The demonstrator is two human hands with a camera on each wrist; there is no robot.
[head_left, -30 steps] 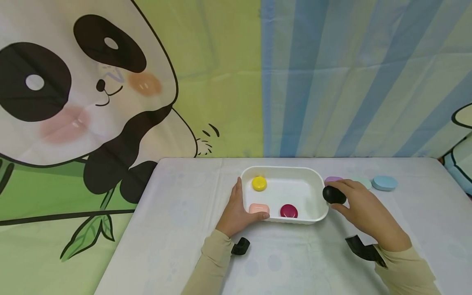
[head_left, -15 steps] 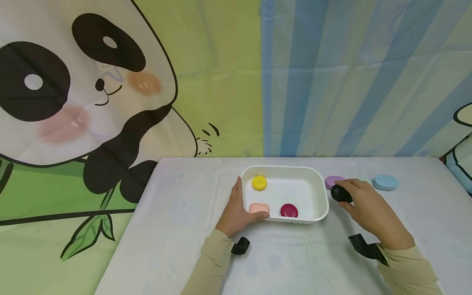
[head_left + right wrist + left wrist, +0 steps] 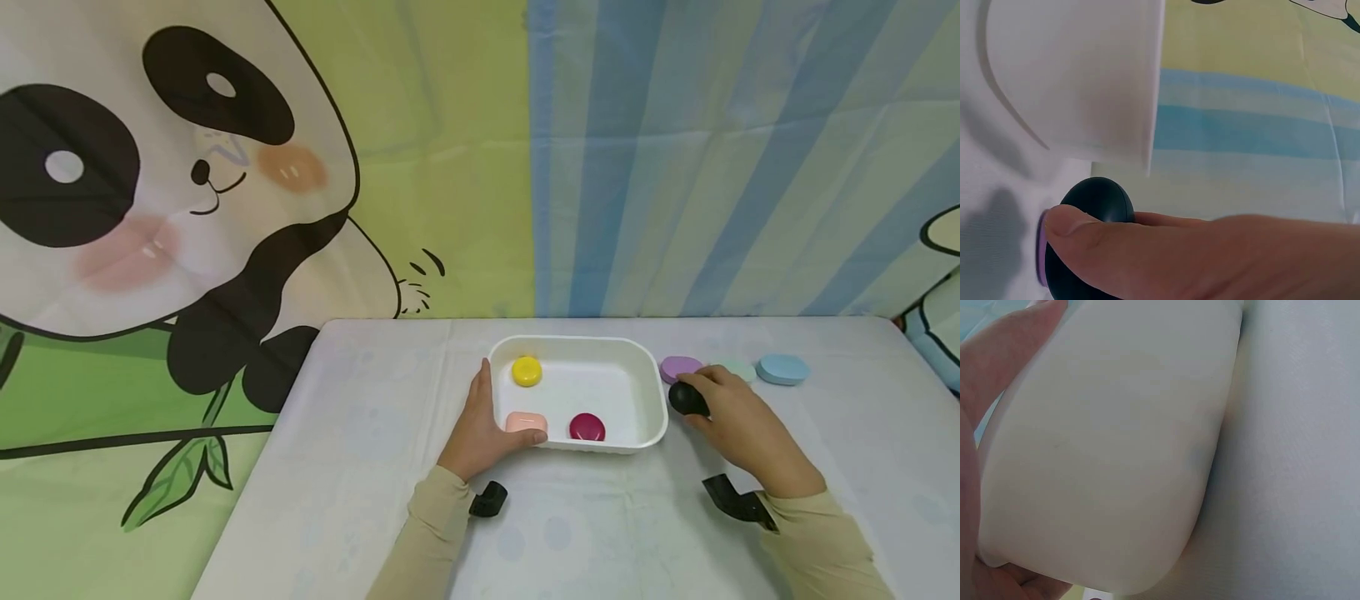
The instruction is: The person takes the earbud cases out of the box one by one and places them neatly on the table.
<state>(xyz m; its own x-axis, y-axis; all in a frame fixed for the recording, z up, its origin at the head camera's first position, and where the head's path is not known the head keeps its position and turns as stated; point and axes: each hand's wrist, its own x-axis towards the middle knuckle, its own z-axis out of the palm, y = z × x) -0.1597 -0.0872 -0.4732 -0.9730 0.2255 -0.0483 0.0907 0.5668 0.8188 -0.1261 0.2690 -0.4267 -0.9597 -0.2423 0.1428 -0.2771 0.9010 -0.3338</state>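
My left hand (image 3: 483, 433) grips the left end of a white rectangular tray (image 3: 600, 379), thumb at the front rim and fingers along the side. Inside the tray are a yellow round piece (image 3: 527, 372), a pink rectangular piece (image 3: 525, 422) and a dark red round piece (image 3: 587, 427). Just right of the tray, my right hand (image 3: 742, 429) pinches a smooth black oval piece (image 3: 686, 400) between thumb and fingers. In the right wrist view, this black piece (image 3: 1099, 195) partly covers a purple piece (image 3: 1041, 253). The left wrist view shows the tray's outer wall (image 3: 1110, 437) close up.
A purple oval piece (image 3: 678, 367), a pale green piece (image 3: 737, 368) and a light blue oval piece (image 3: 782, 369) lie in a row behind my right hand. They rest on a white tablecloth (image 3: 585, 525). A printed panda curtain (image 3: 435, 167) hangs behind the table.
My right hand has drawn the black piece right, away from the tray's rim, then slightly back left. More of the purple piece shows. The left hand and tray stay put.
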